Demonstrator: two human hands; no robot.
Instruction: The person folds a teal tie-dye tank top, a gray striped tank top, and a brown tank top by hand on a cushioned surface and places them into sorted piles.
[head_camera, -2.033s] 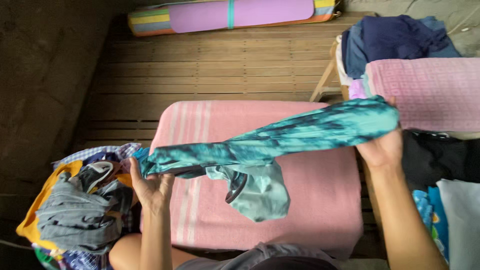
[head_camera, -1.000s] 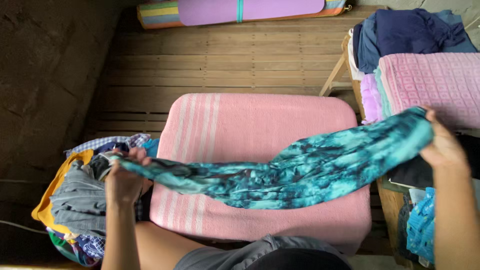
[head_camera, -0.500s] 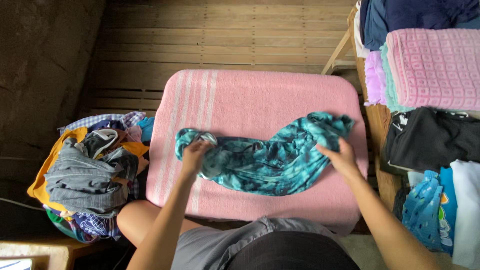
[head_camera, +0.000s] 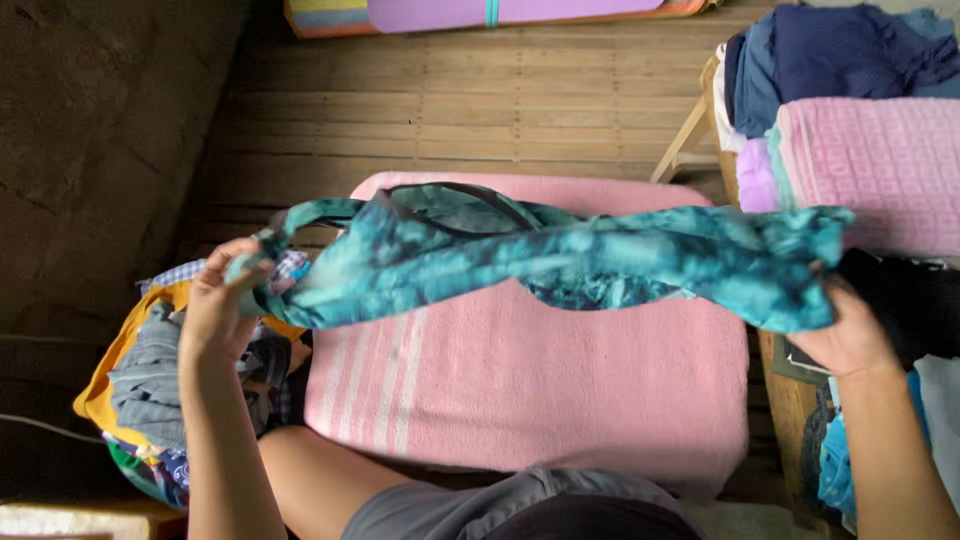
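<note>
Above the pink towel-covered surface (head_camera: 530, 390), a teal mottled garment (head_camera: 560, 255) is being held in the air, stretched sideways between both hands and clear of the padding below. The left hand (head_camera: 215, 310) is pinching one narrow, bunched end of it over the heap of unsorted clothes (head_camera: 150, 390) lying on the floor at the person's left. The right hand (head_camera: 850, 335) is gripping the wider, crumpled end from beneath, just in front of the stacked folded laundry (head_camera: 860, 170) on the wooden rack at the right. Both hands are closed on cloth, fingers curled, and they are standing far apart, so the fabric is running almost level with a slight sag and a twist along its length. A dark-edged opening is showing near the upper middle of the cloth, though which part of the garment it belongs to is hard to tell.

By the look of it, the step in hand is the straightening-out of the garment before folding: it is lifted and pulled long, but is not yet flat. Judging from the twist and the bunching at both ends, the next move is calling for the cloth to be untwisted and spread open, then lowered squarely onto the pink surface with its edges lined up.
</note>
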